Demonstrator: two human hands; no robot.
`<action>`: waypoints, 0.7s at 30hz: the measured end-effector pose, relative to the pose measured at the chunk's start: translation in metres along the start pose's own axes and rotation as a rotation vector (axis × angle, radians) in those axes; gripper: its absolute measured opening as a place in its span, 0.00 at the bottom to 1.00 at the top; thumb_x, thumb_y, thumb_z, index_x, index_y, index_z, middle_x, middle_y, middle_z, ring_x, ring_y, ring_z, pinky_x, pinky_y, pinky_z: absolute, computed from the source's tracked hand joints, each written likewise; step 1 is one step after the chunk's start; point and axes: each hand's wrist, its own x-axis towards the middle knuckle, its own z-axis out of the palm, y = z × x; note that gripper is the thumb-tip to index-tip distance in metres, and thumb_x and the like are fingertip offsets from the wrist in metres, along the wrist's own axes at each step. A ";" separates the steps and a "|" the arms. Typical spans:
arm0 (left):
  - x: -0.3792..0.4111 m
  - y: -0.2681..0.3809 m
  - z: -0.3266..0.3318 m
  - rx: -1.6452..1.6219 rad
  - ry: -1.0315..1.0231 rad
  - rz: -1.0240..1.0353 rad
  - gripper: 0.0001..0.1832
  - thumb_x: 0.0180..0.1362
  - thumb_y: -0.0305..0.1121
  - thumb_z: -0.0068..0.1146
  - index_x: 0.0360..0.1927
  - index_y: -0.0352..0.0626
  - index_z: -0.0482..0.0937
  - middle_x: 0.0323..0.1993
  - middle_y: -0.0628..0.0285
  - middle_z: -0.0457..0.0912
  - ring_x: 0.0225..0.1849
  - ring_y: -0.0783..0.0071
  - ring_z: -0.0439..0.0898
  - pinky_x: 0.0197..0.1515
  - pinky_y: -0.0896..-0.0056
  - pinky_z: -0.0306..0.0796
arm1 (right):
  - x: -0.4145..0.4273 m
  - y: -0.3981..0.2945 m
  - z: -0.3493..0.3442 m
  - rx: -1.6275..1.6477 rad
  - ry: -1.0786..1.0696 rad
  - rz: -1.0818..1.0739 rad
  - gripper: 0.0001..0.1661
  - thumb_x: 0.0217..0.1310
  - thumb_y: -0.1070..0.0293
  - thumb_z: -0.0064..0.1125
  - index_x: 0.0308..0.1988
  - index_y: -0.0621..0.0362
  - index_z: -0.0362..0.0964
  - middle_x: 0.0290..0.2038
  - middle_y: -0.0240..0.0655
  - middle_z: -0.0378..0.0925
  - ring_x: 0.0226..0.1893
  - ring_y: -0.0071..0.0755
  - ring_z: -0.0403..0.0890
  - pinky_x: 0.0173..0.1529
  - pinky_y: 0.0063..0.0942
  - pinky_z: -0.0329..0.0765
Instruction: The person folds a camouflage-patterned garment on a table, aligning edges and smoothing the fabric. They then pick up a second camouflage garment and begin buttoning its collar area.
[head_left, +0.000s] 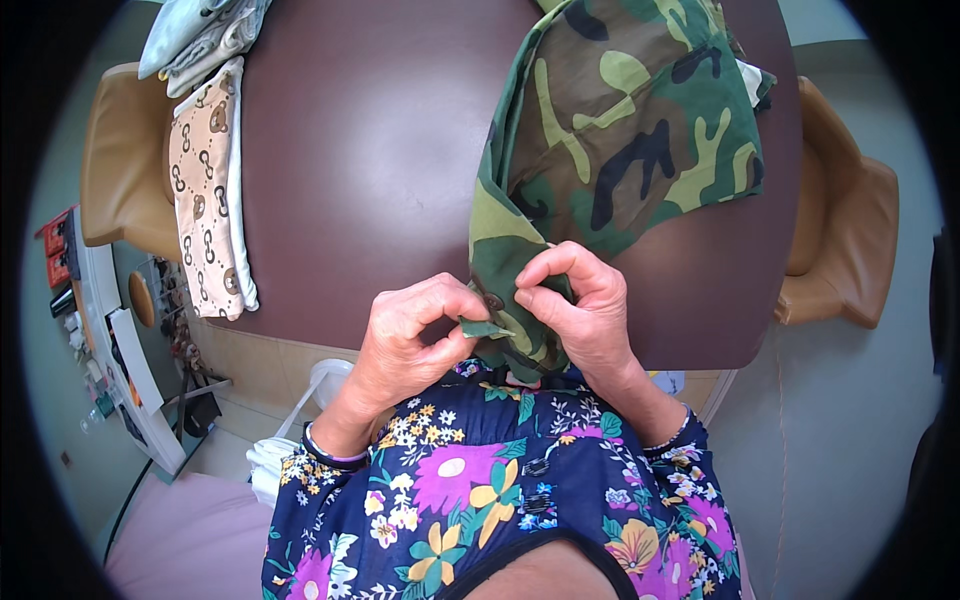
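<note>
A camouflage-print garment (570, 142) in green, brown and black lies loosely folded over the table's right half. Its near end comes over the table edge to my body. My left hand (409, 322) pinches a small green corner of the cloth between thumb and forefinger. Just beside those fingertips sits a dark round button (493, 301) on the fabric. My right hand (589, 311) grips the cloth to the right of the button, its thumb and forefinger tips close together. Whether those tips also hold something small, I cannot tell.
The garment rests on a dark brown table (360, 165). Along its left edge are a folded bear-print cloth (206, 202) and a stack of folded clothes (202, 45). Tan chairs stand left (124, 157) and right (840, 217). A cluttered white shelf (135, 360) is at far left.
</note>
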 end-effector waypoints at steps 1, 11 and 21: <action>0.000 0.000 0.003 0.018 0.028 0.006 0.10 0.40 0.15 0.55 0.29 0.37 0.76 0.25 0.60 0.78 0.25 0.72 0.78 0.27 0.76 0.71 | 0.000 -0.001 0.001 -0.004 0.007 -0.002 0.07 0.49 0.82 0.57 0.31 0.60 0.73 0.28 0.27 0.75 0.31 0.16 0.75 0.36 0.16 0.71; -0.004 -0.003 0.025 0.139 0.275 0.084 0.11 0.41 0.13 0.56 0.29 0.38 0.75 0.26 0.60 0.78 0.24 0.71 0.78 0.25 0.77 0.71 | -0.001 -0.003 0.005 -0.036 0.025 -0.008 0.07 0.48 0.82 0.58 0.30 0.60 0.73 0.26 0.27 0.76 0.30 0.16 0.75 0.35 0.17 0.71; -0.006 -0.005 0.029 0.125 0.298 0.050 0.11 0.42 0.14 0.58 0.31 0.37 0.74 0.26 0.60 0.78 0.23 0.73 0.78 0.26 0.77 0.72 | -0.001 -0.001 0.004 -0.116 0.014 -0.082 0.06 0.47 0.82 0.58 0.29 0.60 0.74 0.25 0.29 0.76 0.27 0.19 0.76 0.33 0.18 0.71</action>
